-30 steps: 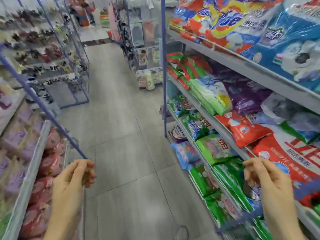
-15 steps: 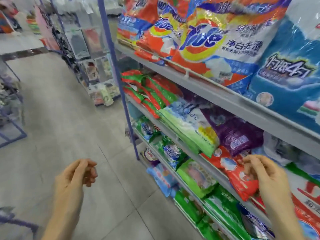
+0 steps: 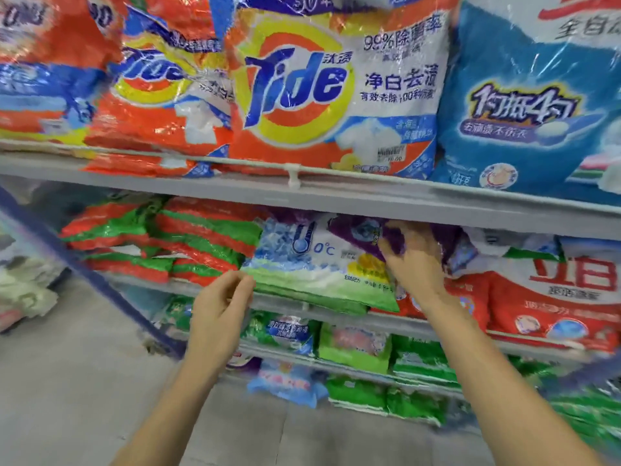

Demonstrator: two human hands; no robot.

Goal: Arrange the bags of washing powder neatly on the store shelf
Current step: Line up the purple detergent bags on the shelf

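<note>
Purple plastic is what you have hold of. From the head view, your right hand [image 3: 416,260] reaches in under the upper shelf [image 3: 336,196], and its fingers are curled round the crumpled front edge of the purple bag [image 3: 361,232]. That bag lies tilted on the middle shelf [image 3: 524,339]. It leans across the top corner of the white-and-green bag [image 3: 312,264] and sits beside the red bag [image 3: 554,297], so it looks out of line with its neighbours. That is probably why you grabbed it by the loose edge, since the body of the bag is wedged well back.

Your left hand [image 3: 221,307] is raised just beside the lower left corner of the white-and-green bag. Its fingers are loosely curled, with the thumb near the fingertips, and it holds nothing that shows. It looks placed to steady that bag when the purple one comes free.

The white-and-green bag juts forward past the shelf's front lip. Further left the red-and-green bags [image 3: 188,240] lie flat in low stacks. Above, the Tide bags [image 3: 302,95] and a blue bag [image 3: 524,105] stand leaning on the rail.

The tidying has barely started on this level. The gap under the upper shelf is tight, so draw the purple bag out low, or the bag beneath may be dragged off the lip.
</note>
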